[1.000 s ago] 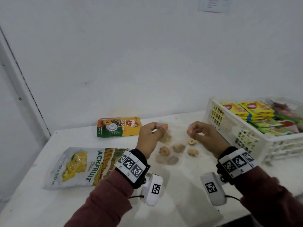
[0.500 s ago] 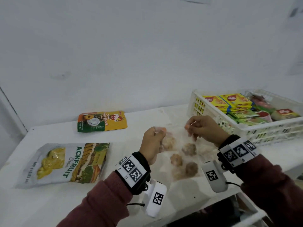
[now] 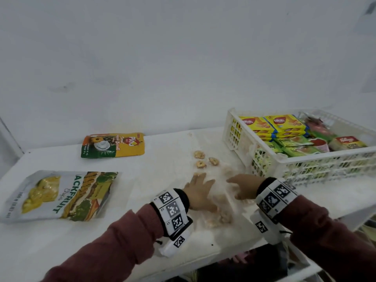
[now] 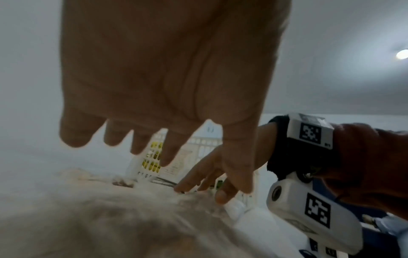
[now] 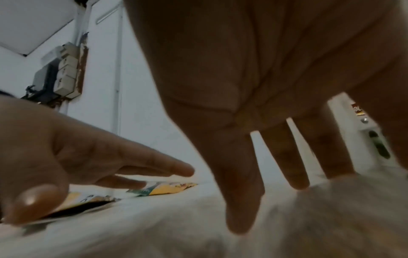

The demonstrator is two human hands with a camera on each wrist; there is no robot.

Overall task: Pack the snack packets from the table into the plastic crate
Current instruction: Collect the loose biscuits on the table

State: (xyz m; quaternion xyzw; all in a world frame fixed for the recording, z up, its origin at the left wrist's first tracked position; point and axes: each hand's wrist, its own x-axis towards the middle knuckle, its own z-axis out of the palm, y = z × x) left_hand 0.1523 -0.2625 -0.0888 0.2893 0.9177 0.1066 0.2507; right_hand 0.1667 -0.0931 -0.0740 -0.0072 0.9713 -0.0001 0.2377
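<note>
A clear plastic bag of round cookies [image 3: 220,202] lies flat on the white table, just left of the white plastic crate [image 3: 231,125]. My left hand [image 3: 200,190] is spread flat over the bag's left part, fingers straight. My right hand [image 3: 243,188] lies open on its right part, fingertips touching the plastic. In the left wrist view my left hand [image 4: 141,139] hovers with straight fingers over the blurred bag [image 4: 110,218]. In the right wrist view my right hand [image 5: 264,157] points its fingers down onto the bag [image 5: 287,218].
A large jackfruit chips packet [image 3: 61,194] lies at the table's left. A yellow and green pineapple pouch [image 3: 114,144] lies near the back wall. The crate holds several yellow, green and red packets [image 3: 284,124]. The table's front edge runs close under my wrists.
Earlier both hands pinched the clear bag's top corners and held it up. Now the bag lies flat on the table and both hands have let go and spread over it.
</note>
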